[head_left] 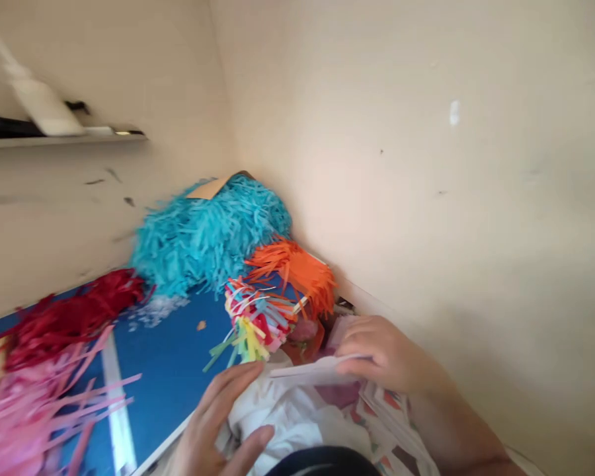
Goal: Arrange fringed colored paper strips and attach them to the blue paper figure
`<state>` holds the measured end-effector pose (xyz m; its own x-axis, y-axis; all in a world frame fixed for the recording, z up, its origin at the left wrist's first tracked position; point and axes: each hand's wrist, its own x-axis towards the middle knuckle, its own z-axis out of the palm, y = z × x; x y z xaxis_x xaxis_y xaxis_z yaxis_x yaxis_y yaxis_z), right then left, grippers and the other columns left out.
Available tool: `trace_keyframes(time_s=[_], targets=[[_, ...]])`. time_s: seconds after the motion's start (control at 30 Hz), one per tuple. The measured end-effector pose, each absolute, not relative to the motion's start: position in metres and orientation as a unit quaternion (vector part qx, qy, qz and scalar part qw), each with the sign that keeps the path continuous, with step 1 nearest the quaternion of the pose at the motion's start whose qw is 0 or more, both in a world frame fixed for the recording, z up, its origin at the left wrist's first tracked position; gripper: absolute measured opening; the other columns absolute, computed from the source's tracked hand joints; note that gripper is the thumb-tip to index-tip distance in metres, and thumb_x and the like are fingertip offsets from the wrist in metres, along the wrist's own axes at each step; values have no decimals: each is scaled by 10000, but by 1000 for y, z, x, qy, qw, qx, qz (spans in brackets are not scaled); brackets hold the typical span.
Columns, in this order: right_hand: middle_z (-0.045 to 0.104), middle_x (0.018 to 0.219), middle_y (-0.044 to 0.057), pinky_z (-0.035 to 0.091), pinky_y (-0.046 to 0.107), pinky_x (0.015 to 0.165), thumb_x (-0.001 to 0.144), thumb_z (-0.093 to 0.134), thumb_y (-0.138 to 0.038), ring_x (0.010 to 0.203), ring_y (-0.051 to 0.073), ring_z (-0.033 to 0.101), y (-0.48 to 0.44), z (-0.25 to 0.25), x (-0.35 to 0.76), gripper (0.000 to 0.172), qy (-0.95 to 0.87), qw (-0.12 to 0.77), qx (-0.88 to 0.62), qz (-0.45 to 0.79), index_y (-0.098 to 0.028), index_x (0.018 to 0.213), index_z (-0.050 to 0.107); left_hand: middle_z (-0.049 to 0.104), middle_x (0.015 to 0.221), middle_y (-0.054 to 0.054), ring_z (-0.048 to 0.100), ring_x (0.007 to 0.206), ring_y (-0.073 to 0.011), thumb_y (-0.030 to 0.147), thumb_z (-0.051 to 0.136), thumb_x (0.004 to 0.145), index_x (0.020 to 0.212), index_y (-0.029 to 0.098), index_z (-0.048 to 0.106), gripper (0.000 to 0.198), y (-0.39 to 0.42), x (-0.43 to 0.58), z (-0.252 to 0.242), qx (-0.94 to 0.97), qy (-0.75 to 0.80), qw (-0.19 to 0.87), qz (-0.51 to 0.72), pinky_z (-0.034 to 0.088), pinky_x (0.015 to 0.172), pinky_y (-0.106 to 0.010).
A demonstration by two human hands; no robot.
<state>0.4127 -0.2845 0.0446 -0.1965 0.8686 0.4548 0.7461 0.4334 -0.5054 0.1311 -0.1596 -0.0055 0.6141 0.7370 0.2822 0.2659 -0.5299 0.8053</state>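
My left hand (218, 416) rests on crumpled white paper (287, 416) at the bottom middle, thumb and fingers curled around its edge. My right hand (381, 354) is closed on a thin white sheet of paper (317, 371), fingers on top. Just beyond the hands lies a bunch of multicoloured paper fringe (255, 317) and an orange fringe bundle (297, 268). Printed paper sheets (394, 416) lie under my right forearm.
A large turquoise fringe-covered shape (208, 235) with a cardboard piece sits in the wall corner. Red fringe (69, 317) and pink fringe (30, 410) lie at the left on a blue surface (173, 370) with a white stripe. A wall shelf (59, 139) holds objects at upper left.
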Motion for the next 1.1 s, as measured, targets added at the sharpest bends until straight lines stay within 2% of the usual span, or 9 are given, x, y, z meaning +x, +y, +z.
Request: trace_keyframes(time_s=[0.07, 0.2, 0.3, 0.43, 0.57, 0.73, 0.9, 1.03, 1.1], targets=[[711, 782, 30, 435, 276, 732, 994, 515, -417, 741, 143, 626, -269, 57, 389, 325, -792, 374, -472, 102, -177, 875, 701, 746, 1106, -77, 679, 1037, -302, 485, 788, 657, 1098, 281, 726, 490, -156, 133, 15, 780, 331, 422, 324, 558, 889, -377], [717, 788, 7, 452, 235, 730, 967, 589, -347, 744, 118, 641, -239, 80, 361, 209, -805, 418, -400, 130, -188, 874, 687, 720, 725, -47, 671, 681, -219, 436, 788, 670, 965, 216, 770, 368, -146, 117, 57, 720, 331, 507, 339, 558, 671, -319], [720, 822, -10, 464, 210, 716, 957, 603, -373, 738, 104, 644, -220, 86, 343, 182, -813, 444, -360, 114, -203, 976, 663, 708, 784, -63, 630, 682, -191, 381, 753, 730, 880, 210, 796, 231, -146, 99, 86, 759, 286, 520, 268, 501, 628, -271], [705, 1092, 23, 419, 325, 914, 966, 586, -275, 1006, 168, 621, -200, 73, 317, 175, -820, 444, -348, -98, -255, 1136, 625, 672, 839, -77, 565, 658, -149, 439, 682, 804, 791, 157, 774, 297, -147, 87, 91, 704, 341, 578, 232, 402, 527, -214], [674, 1156, 13, 329, 402, 988, 950, 600, -232, 1090, 195, 563, -183, 54, 296, 89, -817, 415, -350, -195, -253, 979, 682, 648, 782, -54, 565, 655, -140, 483, 707, 781, 833, 122, 727, 365, -141, 86, 70, 594, 371, 665, 259, 397, 538, -210], [668, 1129, 48, 342, 428, 996, 959, 557, -207, 1115, 209, 546, -182, 45, 292, 142, -813, 455, -339, -128, -192, 862, 660, 651, 688, -37, 541, 565, -112, 520, 721, 757, 819, 108, 696, 417, -135, 88, 54, 552, 392, 690, 255, 360, 516, -208], [673, 880, 25, 469, 358, 859, 938, 622, -334, 891, 171, 612, -213, 40, 337, 215, -785, 521, -294, 160, -206, 769, 652, 657, 652, -43, 532, 522, -104, 568, 700, 756, 796, 100, 690, 470, -132, 82, 49, 561, 420, 668, 250, 324, 487, -203], [715, 849, 15, 473, 319, 800, 948, 609, -299, 788, 159, 639, -227, 23, 383, 139, -833, 351, -371, 210, -243, 947, 736, 676, 701, -43, 576, 569, -130, 589, 711, 728, 854, 113, 675, 493, -131, 79, 43, 571, 462, 618, 279, 382, 511, -215], [727, 853, 32, 479, 307, 749, 973, 559, -302, 786, 176, 645, -227, 10, 391, 199, -796, 329, -477, 174, -258, 1021, 747, 675, 718, -28, 584, 566, -136, 591, 727, 704, 906, 139, 646, 502, -131, 81, 38, 587, 489, 565, 312, 401, 503, -218]])
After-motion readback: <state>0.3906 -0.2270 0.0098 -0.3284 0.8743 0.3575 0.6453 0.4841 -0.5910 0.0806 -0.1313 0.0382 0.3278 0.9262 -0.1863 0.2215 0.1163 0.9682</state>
